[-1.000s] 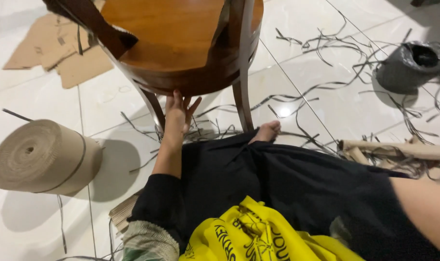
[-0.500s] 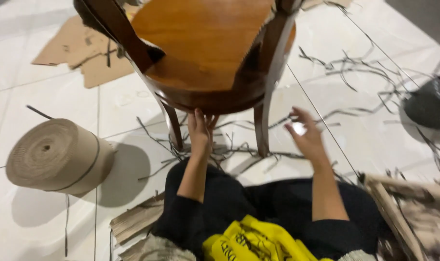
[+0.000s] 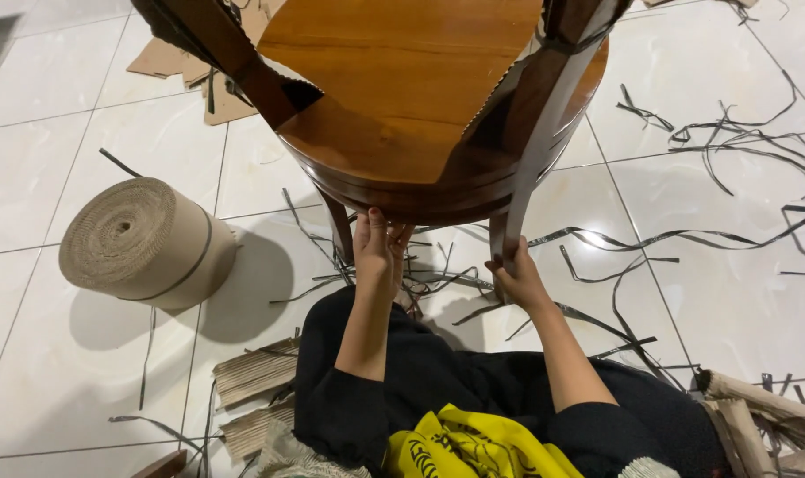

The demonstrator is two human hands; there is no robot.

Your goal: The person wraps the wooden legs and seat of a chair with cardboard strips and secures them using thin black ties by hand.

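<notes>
The fingers of the left hand (image 3: 377,252) lie straight and close together, tips pressed up against the underside of the round wooden chair (image 3: 420,106) seat rim, just beside the nearer left leg (image 3: 338,226); they are flat rather than curled, so the hand touches the rim and grips nothing. The fingers of the right hand (image 3: 516,274) are wrapped around the foot of the right chair leg (image 3: 531,168), closed on it where it meets the white tiled floor (image 3: 66,106) (the thumb seems to sit on the near side, though the view there is too dark to be sure). Both forearms run back into black sleeves, above a black lap with a bright yellow cloth (image 3: 473,447) printed in dark lettering at the bottom edge.

The chair stands directly ahead of the person, its glossy brown seat filling the top centre. Thin dark strips (image 3: 712,142) are scattered over the tiles, thickest under the seat and to the right. To the left, well apart from the hands, a roll of brown corrugated cardboard (image 3: 146,241) lies on its side with a dark band round it. Flat cardboard pieces (image 3: 177,66) lie beyond the chair at upper left, short folded corrugated offcuts (image 3: 256,372) rest beside the left elbow, and crumpled brown paper wrapping (image 3: 765,412) lies at lower right
</notes>
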